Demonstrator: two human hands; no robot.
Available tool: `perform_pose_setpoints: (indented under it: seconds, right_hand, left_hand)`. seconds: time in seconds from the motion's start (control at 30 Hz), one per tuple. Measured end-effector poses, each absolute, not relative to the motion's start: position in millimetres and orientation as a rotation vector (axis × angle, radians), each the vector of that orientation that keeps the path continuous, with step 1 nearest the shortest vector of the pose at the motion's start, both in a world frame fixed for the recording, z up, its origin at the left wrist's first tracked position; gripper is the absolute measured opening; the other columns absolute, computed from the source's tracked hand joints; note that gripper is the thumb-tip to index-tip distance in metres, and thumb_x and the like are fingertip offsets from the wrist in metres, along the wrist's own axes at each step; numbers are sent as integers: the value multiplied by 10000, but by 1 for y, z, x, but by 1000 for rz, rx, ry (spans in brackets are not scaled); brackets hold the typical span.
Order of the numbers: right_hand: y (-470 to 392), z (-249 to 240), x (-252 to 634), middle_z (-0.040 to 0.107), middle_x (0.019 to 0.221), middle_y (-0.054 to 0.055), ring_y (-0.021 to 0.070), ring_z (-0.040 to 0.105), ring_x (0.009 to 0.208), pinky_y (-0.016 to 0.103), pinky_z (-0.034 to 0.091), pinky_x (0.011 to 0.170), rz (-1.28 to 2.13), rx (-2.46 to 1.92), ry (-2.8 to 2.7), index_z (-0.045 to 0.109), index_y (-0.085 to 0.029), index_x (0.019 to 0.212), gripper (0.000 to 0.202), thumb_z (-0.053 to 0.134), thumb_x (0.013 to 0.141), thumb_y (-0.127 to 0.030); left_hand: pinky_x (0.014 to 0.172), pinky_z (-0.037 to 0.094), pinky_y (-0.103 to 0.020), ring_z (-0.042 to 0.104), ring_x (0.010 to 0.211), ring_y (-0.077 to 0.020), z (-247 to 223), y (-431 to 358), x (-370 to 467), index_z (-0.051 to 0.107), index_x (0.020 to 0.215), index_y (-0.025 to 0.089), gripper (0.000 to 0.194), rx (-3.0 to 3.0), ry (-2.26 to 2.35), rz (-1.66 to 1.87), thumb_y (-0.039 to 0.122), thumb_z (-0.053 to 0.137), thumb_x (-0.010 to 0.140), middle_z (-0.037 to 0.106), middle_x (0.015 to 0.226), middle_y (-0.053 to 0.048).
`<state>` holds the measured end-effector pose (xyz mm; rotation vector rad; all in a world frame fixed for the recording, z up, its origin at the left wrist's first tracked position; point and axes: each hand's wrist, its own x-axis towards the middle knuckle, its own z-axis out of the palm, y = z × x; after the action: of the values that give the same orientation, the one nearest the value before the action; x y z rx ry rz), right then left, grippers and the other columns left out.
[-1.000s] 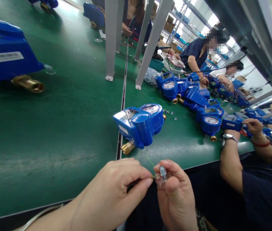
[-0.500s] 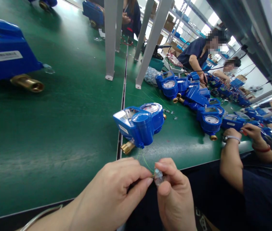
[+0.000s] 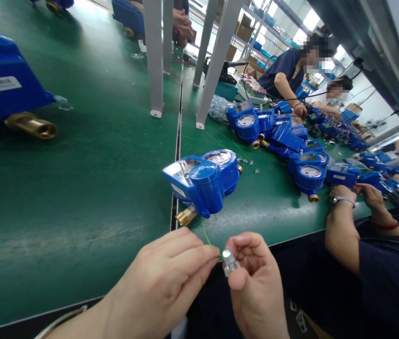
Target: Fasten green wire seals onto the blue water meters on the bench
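Note:
A blue meter (image 3: 208, 181) with a round dial and brass ends lies on the green table (image 3: 79, 188), in front of my hands. A thin green wire (image 3: 205, 233) runs from its lower side to my left hand (image 3: 171, 273), whose thumb and fingers pinch it. Close beside those fingertips, my right hand (image 3: 256, 278) holds a small clear plastic piece (image 3: 230, 262) between thumb and fingers. Whether the wire passes into the plastic piece cannot be made out.
Another blue meter (image 3: 1, 84) sits at the left. Grey metal posts (image 3: 154, 61) stand beyond the near meter. Many blue meters (image 3: 280, 136) are piled at the right, near a co-worker's forearm (image 3: 344, 230). Other people work farther back.
The clear piece has turned in my right hand and shows more plainly. My left fingers have shifted slightly left and up. The view has moved a little.

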<state>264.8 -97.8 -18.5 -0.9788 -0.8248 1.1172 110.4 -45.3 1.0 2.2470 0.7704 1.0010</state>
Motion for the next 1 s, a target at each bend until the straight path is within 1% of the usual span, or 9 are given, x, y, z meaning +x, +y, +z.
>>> perform_pose_setpoints:
  seconds: [0.27, 0.4, 0.47, 0.6, 0.7, 0.77, 0.83, 0.9, 1.0]
  right_hand:
    - [-98, -14, 256, 625, 776, -39, 62, 560, 622, 142, 467, 576, 953, -1080, -879, 602, -249, 904, 423, 839, 570, -351]
    - [-95, -6, 256, 627, 759, -59, 61, 567, 603, 143, 470, 561, 983, -1058, -938, 538, -276, 927, 479, 842, 563, -346]
    - [-94, -6, 256, 625, 749, -68, 68, 572, 601, 150, 471, 556, 958, -1072, -1004, 505, -289, 936, 514, 841, 554, -365]
    - [-95, -17, 258, 588, 746, -62, 82, 547, 582, 174, 460, 530, 684, -1179, -1164, 472, -286, 940, 530, 779, 570, -510]
    - [-94, -27, 259, 575, 776, -23, 104, 546, 618, 214, 469, 562, 368, -1260, -1376, 494, -252, 1023, 495, 657, 691, -582]
    - [-93, -31, 257, 585, 809, 10, 124, 563, 667, 241, 480, 595, 234, -1272, -1491, 498, -219, 1075, 358, 569, 836, -477]
    - [-93, -31, 254, 596, 831, 39, 143, 571, 711, 267, 484, 626, 148, -1266, -1566, 497, -192, 1096, 208, 482, 915, -295]
    - [-94, -31, 251, 604, 840, 61, 162, 569, 739, 297, 477, 657, 34, -1270, -1614, 506, -172, 1096, 204, 442, 903, -154]
    - [-96, -30, 249, 610, 816, 69, 175, 549, 720, 322, 451, 664, -34, -1307, -1608, 549, -168, 1034, 197, 449, 870, -127]
  left_hand:
    - [603, 426, -145, 583, 642, -68, 2, -48, 111, 563, 895, 249, 98, 2027, 875, 966, 164, 575, 847, 619, 734, 73]
    - [583, 456, -140, 599, 603, -70, -1, -47, 109, 448, 1110, 263, 273, 1727, 881, 833, 238, 566, 865, 622, 716, 88]
    - [612, 465, -134, 618, 650, -74, 2, -43, 108, 519, 1116, 274, 267, 1755, 841, 732, 252, 582, 858, 653, 762, 76]
    - [655, 452, -116, 633, 708, -72, 9, -37, 108, 667, 919, 301, 129, 1853, 828, 713, 223, 602, 840, 680, 799, 82]
    - [634, 450, -113, 620, 671, -72, 10, -36, 108, 672, 884, 293, 119, 1867, 868, 794, 216, 591, 844, 667, 765, 80]
    - [630, 453, -116, 610, 673, -76, 9, -35, 108, 667, 898, 285, 120, 1881, 885, 857, 214, 582, 851, 652, 763, 70]
    - [626, 453, -119, 592, 682, -78, 8, -35, 108, 666, 907, 285, 132, 1917, 866, 893, 207, 573, 857, 617, 755, 59]
    - [618, 453, -128, 566, 686, -82, 8, -35, 110, 672, 899, 284, 135, 1957, 844, 916, 212, 562, 866, 563, 757, 43]
    - [609, 448, -156, 518, 676, -93, 8, -39, 113, 680, 798, 250, 169, 1964, 912, 971, 248, 535, 884, 462, 747, 20]
